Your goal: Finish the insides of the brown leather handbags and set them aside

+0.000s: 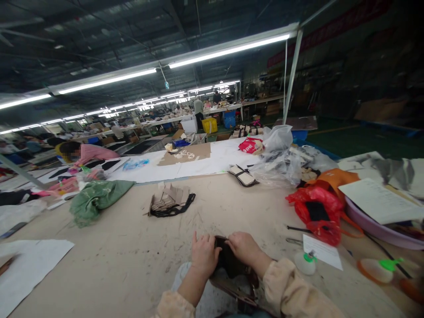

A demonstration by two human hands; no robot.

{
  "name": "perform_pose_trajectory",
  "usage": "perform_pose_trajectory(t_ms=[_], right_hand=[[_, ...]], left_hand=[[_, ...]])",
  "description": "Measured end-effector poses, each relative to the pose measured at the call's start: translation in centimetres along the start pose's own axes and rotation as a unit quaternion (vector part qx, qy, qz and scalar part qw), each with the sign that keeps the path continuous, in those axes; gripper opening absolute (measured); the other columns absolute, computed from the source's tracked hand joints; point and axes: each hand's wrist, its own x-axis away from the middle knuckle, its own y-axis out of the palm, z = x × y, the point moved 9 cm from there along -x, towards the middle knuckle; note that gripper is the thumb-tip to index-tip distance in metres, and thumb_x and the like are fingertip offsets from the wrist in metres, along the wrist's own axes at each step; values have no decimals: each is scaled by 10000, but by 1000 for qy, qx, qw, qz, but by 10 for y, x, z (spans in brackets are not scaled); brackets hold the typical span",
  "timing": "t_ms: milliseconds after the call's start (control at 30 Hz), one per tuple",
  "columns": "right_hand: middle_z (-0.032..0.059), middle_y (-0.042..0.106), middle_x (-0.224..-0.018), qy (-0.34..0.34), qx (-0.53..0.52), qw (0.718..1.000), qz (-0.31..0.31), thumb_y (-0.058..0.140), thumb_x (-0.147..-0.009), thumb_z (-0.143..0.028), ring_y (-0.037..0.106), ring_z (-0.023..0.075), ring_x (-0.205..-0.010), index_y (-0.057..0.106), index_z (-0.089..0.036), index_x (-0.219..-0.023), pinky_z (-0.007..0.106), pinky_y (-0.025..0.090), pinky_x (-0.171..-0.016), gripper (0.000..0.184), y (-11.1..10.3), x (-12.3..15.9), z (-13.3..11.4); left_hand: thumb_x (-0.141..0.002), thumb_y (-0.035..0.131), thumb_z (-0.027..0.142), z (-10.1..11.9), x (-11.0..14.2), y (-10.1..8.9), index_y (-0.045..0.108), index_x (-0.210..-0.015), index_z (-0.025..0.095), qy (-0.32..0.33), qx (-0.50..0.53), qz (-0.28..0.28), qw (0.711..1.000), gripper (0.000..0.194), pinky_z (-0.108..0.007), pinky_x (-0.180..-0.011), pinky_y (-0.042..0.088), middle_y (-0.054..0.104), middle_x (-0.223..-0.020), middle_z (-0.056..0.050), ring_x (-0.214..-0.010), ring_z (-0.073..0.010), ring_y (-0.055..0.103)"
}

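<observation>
At the front edge of the table, a dark brown bag (232, 265) stands with its mouth facing up toward me; it looks like leather. My left hand (203, 256) is closed on the bag's left rim, thumb toward the inside and the index finger pointing up. Opposite it, my right hand (245, 249) pinches the far right part of the same rim. The bag's lower part hangs near my lap and is partly hidden by my right forearm. Ahead on the table lies a stack of beige-grey pieces (170, 198) with black straps.
Green cloth (97, 201) and white sheets (36, 265) lie to the left. Rightward are small bottles (305, 263), a paper slip (323, 251), a red plastic bag (319, 212) and a purple basin (380, 225). A person in pink (99, 152) leans over the table at far left.
</observation>
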Motion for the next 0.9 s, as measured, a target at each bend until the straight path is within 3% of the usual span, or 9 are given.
perform_pose_trajectory(t_ms=[167,267,333,433,900], right_hand=[[68,651,-812,-1,0,1000,-4,338,-892,-328,586,177,-794,618,-174,-815,242,390,-683,329,1,-1,0],[77,653,-824,4,-1,1000,-15,306,-901,-338,583,176,-805,620,-176,-827,248,384,-702,361,3,-2,1],[80,653,-834,7,-1,1000,-20,295,-903,-345,582,177,-814,621,-176,-835,250,382,-712,374,3,-3,3],[78,654,-836,11,-1,1000,-17,303,-901,-357,583,180,-819,621,-176,-837,251,383,-714,372,2,-4,5],[43,668,-855,13,-22,999,-23,302,-896,-379,590,163,-820,630,-217,-877,233,380,-708,366,-2,-9,13]], left_hand=[[-785,511,283,-7,1,3,619,-759,227,-13,17,14,1000,125,-428,-994,222,565,-830,-32,-858,-180,510],[-780,498,208,-11,-2,3,606,-726,207,-3,76,29,997,121,-344,-932,313,564,-970,-39,-933,-173,497],[-785,473,176,-12,-4,6,592,-746,198,6,139,17,990,127,-284,-858,366,571,-1015,-33,-937,-155,505],[-800,436,168,-13,-7,12,575,-772,192,-3,200,-22,979,143,-235,-738,395,604,-871,-15,-815,-125,536],[-823,456,308,-13,-16,12,570,-714,184,-2,125,-14,992,200,-215,-609,334,600,-764,-11,-703,-115,532]])
